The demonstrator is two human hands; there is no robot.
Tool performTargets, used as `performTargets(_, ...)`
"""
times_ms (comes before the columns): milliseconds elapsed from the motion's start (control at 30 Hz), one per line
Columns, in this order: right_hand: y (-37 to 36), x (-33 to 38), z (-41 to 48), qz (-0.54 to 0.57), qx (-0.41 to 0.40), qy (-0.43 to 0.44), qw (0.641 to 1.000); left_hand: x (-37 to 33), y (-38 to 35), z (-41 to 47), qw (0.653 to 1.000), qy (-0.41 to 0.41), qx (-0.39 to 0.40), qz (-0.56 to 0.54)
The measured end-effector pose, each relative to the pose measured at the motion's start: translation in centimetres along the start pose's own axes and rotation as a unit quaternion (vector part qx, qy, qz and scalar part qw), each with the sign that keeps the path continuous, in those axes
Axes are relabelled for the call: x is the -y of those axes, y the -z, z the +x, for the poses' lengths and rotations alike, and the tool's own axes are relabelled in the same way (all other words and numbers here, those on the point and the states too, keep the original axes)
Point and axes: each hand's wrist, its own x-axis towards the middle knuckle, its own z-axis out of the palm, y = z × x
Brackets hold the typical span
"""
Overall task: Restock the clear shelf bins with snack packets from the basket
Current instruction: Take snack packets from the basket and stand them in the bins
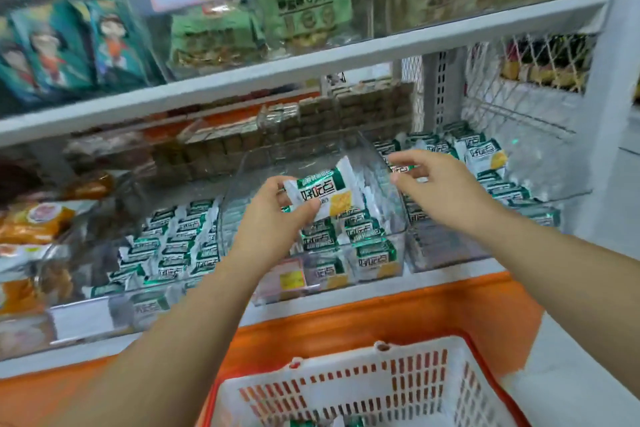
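My left hand [273, 215] grips a white and green snack packet [323, 192] over the middle clear bin [311, 163], which holds several packets of the same kind. To its right my right hand [438, 184] hovers with fingers apart, holding nothing, just above the divider between the middle bin and the right clear bin [540, 184]. The left clear bin [173, 246] is also stocked with the same packets. At the bottom of the view stands the white basket with a red rim [381, 388]; a few packets show at its floor.
A white shelf board [311, 62] runs close above the bins, with green and teal bags on it. Brown wrapped blocks [311, 128] are stacked behind the bins. Orange packets [31, 222] lie at the far left. A mesh side panel [519, 80] closes the right.
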Motion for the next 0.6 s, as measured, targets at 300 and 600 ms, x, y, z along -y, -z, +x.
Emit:
performTargets(300, -1.7, -5.1, 5.0, 0.054, 0.048, 0.020, 0.997, 3.3, -5.8, 14.4, 0.992, 0.046, -0.016, 0.114)
performTargets(600, -1.6, -5.8, 5.1, 0.114, 0.058, 0.025, 0.991, 5.4, -10.1, 22.9, 0.973, 0.077, 0.011, 0.219)
